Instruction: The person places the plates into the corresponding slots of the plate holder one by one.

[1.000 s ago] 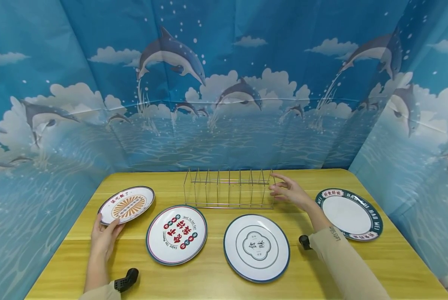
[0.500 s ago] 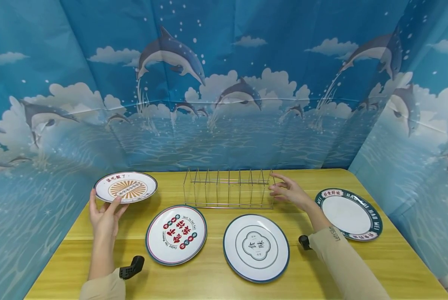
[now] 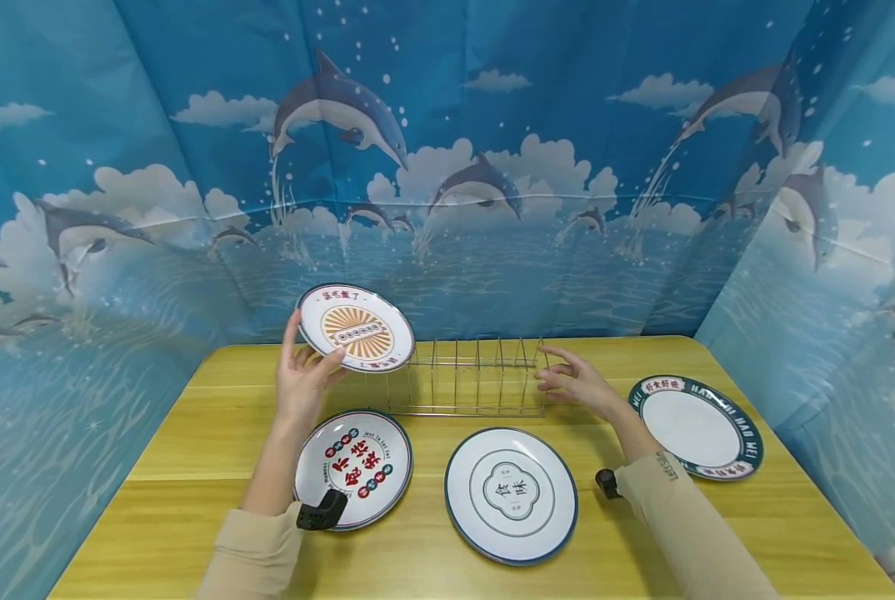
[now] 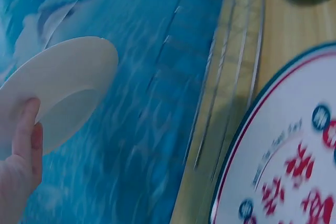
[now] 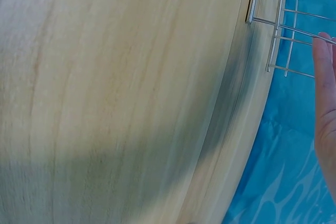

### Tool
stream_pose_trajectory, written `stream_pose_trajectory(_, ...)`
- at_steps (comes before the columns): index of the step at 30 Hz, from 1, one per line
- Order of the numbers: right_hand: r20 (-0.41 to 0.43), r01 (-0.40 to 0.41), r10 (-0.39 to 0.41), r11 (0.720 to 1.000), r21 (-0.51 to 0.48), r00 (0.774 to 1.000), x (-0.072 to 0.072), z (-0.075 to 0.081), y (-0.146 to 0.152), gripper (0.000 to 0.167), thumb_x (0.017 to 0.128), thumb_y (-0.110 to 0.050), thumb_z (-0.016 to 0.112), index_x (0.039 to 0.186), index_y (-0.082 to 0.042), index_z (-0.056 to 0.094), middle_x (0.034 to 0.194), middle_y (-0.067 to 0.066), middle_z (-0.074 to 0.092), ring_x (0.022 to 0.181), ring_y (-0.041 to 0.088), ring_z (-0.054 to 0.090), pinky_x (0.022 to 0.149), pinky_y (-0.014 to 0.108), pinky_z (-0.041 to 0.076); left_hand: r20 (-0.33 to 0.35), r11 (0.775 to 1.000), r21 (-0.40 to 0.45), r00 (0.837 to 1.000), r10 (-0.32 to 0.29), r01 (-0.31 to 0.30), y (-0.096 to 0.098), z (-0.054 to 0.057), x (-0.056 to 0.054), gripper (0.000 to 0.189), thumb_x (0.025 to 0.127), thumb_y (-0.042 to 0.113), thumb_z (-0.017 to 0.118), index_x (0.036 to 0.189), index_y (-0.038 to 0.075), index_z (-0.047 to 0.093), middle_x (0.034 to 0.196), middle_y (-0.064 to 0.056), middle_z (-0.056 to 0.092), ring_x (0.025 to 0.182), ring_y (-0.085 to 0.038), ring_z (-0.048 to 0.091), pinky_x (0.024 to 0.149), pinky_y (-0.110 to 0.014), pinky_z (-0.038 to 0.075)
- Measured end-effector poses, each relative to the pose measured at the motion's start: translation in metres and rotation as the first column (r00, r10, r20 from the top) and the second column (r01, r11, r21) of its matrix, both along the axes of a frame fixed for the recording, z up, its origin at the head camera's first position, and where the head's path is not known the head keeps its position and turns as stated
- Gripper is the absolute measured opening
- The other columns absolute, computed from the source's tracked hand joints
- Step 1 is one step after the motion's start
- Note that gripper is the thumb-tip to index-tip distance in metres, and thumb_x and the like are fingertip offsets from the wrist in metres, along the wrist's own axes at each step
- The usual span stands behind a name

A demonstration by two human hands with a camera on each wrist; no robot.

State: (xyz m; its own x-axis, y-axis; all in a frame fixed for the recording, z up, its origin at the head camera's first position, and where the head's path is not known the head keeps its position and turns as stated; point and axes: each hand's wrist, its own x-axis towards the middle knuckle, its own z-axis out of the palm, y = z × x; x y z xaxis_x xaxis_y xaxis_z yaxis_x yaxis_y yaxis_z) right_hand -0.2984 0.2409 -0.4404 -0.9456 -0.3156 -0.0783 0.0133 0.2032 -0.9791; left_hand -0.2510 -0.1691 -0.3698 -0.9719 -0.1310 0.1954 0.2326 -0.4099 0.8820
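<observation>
My left hand [image 3: 305, 385] grips the left edge of a white plate [image 3: 357, 329] with an orange sunburst. The plate is tilted, raised above the left end of the wire plate rack [image 3: 485, 411] and hiding part of it. Its pale underside shows in the left wrist view, with my left fingers [image 4: 29, 124] against it. My right hand [image 3: 578, 385] holds the rack's right end, fingertips at the end wires, as the right wrist view also shows.
Two plates lie in front of the rack: a red-lettered plate [image 3: 357, 471], partly behind the left wrist, and a blue-rimmed plate [image 3: 511, 496]. A green-rimmed plate [image 3: 691, 429] lies at the right. A dolphin-printed curtain [image 3: 447, 250] hangs behind the table [image 3: 155, 517].
My left hand has lifted the sunburst plate from the table's left side and carried it up and right, over the rack's left end. My right hand and the rack stay put.
</observation>
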Motion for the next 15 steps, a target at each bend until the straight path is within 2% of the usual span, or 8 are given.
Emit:
stream_pose_trajectory(4, -0.001, -0.002, 0.002, 1.0, -0.005, 1.0, 0.0, 0.0, 0.0, 0.065, 0.092, -0.023, 0.055, 0.146, -0.015, 0.021, 0.12, 0.028, 0.047, 0.111, 0.044, 0.049, 0.093, 0.051, 0.044, -0.001, 0.987, -0.083, 0.99, -0.139, 0.139, 0.037, 0.0, -0.004, 0.086, 0.082, -0.013, 0.058, 0.144, 0.034, 0.022, 0.12, -0.016, 0.039, 0.094, -0.018, 0.058, 0.08, -0.035, 0.054)
stream_pose_trajectory(8, 0.0, -0.007, 0.007, 1.0, -0.009, 1.0, -0.001, -0.001, 0.0, 0.066, 0.092, -0.024, 0.055, 0.146, -0.014, 0.02, 0.122, 0.03, 0.047, 0.112, 0.045, 0.048, 0.093, 0.051, 0.044, -0.003, 0.949, -0.205, 0.97, -0.244, 0.239, 0.068, 0.0, -0.009, 0.084, 0.081, -0.008, 0.062, 0.143, 0.035, 0.024, 0.119, -0.016, 0.04, 0.092, -0.017, 0.058, 0.078, -0.037, 0.055)
stream_pose_trajectory(11, -0.002, -0.008, 0.008, 1.0, -0.007, 1.0, -0.002, -0.003, 0.001, 0.066, 0.092, -0.024, 0.055, 0.146, -0.012, 0.02, 0.121, 0.031, 0.047, 0.111, 0.044, 0.049, 0.093, 0.05, 0.044, -0.015, 0.916, -0.278, 0.952, -0.305, 0.289, 0.088, 0.001, -0.013, 0.083, 0.082, -0.005, 0.063, 0.144, 0.034, 0.024, 0.12, -0.018, 0.041, 0.092, -0.017, 0.056, 0.077, -0.041, 0.055)
stream_pose_trajectory(15, -0.008, -0.01, 0.01, 1.0, -0.002, 1.0, -0.003, -0.004, 0.001, 0.065, 0.092, -0.024, 0.055, 0.146, -0.011, 0.021, 0.121, 0.03, 0.047, 0.11, 0.044, 0.05, 0.092, 0.05, 0.045, -0.013, 0.886, -0.343, 0.942, -0.335, 0.311, 0.111, 0.003, -0.018, 0.082, 0.081, -0.004, 0.064, 0.145, 0.03, 0.025, 0.122, -0.021, 0.043, 0.092, -0.02, 0.055, 0.074, -0.043, 0.056)
